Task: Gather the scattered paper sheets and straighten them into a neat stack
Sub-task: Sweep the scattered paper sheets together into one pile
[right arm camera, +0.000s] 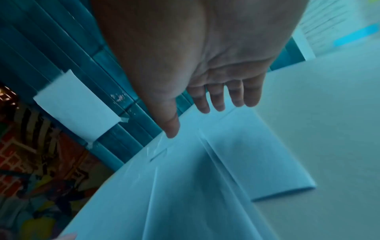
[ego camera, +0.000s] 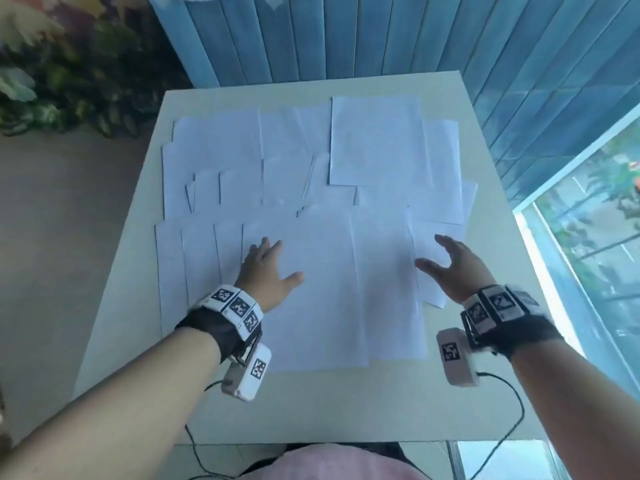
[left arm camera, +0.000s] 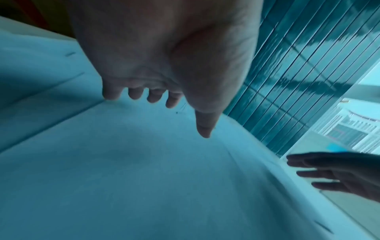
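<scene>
Several white paper sheets (ego camera: 346, 278) lie spread and overlapping over most of the beige table (ego camera: 311, 403). One sheet (ego camera: 377, 140) lies on top at the far right. My left hand (ego camera: 268, 265) is open with fingers spread, low over the near-left sheets. The left wrist view shows its fingertips (left arm camera: 135, 95) close to the paper (left arm camera: 123, 178); contact is unclear. My right hand (ego camera: 446, 258) is open, palm turned inward, above the near-right sheets. Its fingers (right arm camera: 218, 100) hang straight over overlapping sheet edges (right arm camera: 205, 186). Neither hand holds anything.
Blue vertical blinds (ego camera: 346, 39) stand behind the table, with a white slip (right arm camera: 76, 105) taped to them. A window (ego camera: 588, 237) runs along the right and plants (ego camera: 62, 81) fill the far left. Wrist-camera cables (ego camera: 512, 410) trail over the table's near edge.
</scene>
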The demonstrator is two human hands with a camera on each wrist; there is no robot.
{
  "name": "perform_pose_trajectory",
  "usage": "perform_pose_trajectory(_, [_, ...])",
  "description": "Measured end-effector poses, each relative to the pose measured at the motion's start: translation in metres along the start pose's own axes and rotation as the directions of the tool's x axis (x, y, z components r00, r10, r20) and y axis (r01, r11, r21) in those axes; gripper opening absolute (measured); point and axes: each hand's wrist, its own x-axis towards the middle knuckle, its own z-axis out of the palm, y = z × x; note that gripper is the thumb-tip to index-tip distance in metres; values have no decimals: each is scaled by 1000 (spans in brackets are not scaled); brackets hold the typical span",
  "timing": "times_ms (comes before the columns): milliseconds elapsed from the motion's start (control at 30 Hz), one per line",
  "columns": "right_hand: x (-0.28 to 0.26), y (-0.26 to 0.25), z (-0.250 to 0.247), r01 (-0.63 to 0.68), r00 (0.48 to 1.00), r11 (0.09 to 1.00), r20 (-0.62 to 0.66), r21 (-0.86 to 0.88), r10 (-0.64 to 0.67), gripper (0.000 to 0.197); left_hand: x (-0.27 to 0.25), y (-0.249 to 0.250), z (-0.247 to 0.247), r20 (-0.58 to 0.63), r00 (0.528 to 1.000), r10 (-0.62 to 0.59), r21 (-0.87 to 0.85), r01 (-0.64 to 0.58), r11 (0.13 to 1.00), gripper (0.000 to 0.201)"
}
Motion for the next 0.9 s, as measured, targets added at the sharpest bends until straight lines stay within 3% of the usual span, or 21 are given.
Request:
perform_pose_trajectory(100, [15,-2,18,-16,999,999,33,-39,18,82,9,6,15,-14,995,-95,171,96,981,93])
perform_pose_trajectory(233, [22,-6,38,-43,996,997,77,-66,49,92,9,14,30,2,990,-141,197,138,971,100])
perform_pose_trajectory(467, [24,-30,54,22,998,999,64,-30,-20,95,15,27,29,14,993,-120,205,114,972,98])
perform_pose_trajectory(600, [23,-37,55,140,989,990,55,-9,-139,89,15,16,21,-53,998,-19,66,23,998,81])
perform_pose_trajectory(700, [30,-31,43,166,986,986,10,15,-166,80,11,-5,6,-205,979,-10,-126,-16,992,72])
perform_pose_trajectory(800, [48,-27,26,174,984,984,-40,-28,-175,78,12,-33,-13,-317,923,-216,-135,181,974,91])
perform_pose_trajectory(900, [73,-29,20,151,988,980,-17,-132,-154,91,16,-59,-23,-216,810,-545,-160,521,838,129])
